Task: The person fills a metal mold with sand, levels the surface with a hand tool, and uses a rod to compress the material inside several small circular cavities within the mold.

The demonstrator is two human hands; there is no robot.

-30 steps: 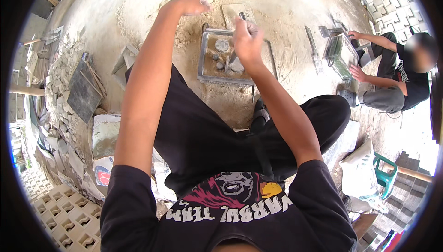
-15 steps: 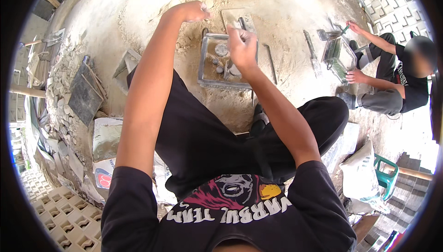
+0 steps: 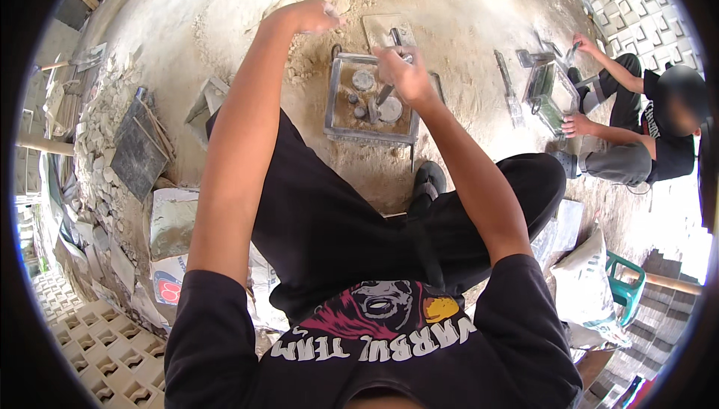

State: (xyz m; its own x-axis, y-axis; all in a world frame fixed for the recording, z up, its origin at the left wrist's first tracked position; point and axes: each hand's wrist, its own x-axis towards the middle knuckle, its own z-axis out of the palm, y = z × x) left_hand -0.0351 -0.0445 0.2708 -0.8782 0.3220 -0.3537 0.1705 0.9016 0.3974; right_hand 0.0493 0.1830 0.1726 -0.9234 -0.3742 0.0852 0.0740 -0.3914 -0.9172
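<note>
My right hand [image 3: 404, 78] is closed round a thin dark metal tool [image 3: 384, 95]. Its lower end slants down to the left over a square metal frame [image 3: 374, 138]. Inside the frame, a pale round disc [image 3: 363, 80], a second disc [image 3: 390, 109] and a few small dark round pieces [image 3: 353, 99] lie on a brownish bed. Beyond the frame's far left corner, my left hand [image 3: 318, 16] hovers above sandy ground with its fingers curled closed. Whatever it holds, if anything, is hidden; the fingers look dusted pale.
A flat board [image 3: 377, 29] with a dark bar lies behind the frame. At right, a co-worker [image 3: 636, 109] sits with hands at another metal frame [image 3: 552, 91]; a long flat tool [image 3: 509, 87] lies between us. Rubble [image 3: 105, 177] and a dark slab [image 3: 140, 147] are at left.
My right hand has shifted right and turned, and the tool now slants where it stood more upright. More of the discs shows. My left hand has stayed nearly in place.
</note>
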